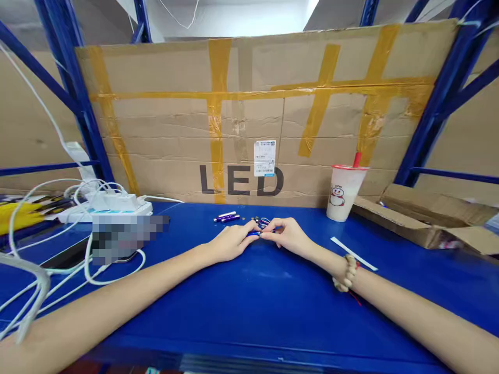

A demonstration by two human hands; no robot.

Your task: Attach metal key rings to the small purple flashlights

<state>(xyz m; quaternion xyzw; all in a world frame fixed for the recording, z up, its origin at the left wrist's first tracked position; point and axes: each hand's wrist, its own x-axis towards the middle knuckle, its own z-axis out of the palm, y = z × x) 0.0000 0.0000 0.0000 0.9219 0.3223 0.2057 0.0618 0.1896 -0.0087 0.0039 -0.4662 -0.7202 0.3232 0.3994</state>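
Note:
Both hands meet near the middle of the blue table [249, 301]. My left hand [233, 241] pinches one end of a small blue pen-like piece [253, 233] between thumb and forefinger. My right hand [288, 236] is closed at the other end of that piece, its fingertips almost touching the left ones; what exactly they grip there is too small to make out. Just behind the fingers lies a small cluster of metal and blue parts [265, 222], partly hidden by the hands. To the left of it rest blue and silver pen-like tubes [226, 217].
A lidded cup [346, 195] with a red straw stands at the back right, beside an open cardboard box [413, 218]. A white strip [354, 253] lies near my right wrist. White cables and a power strip [120, 208] crowd the left. Taped cardboard [175, 124] walls the back.

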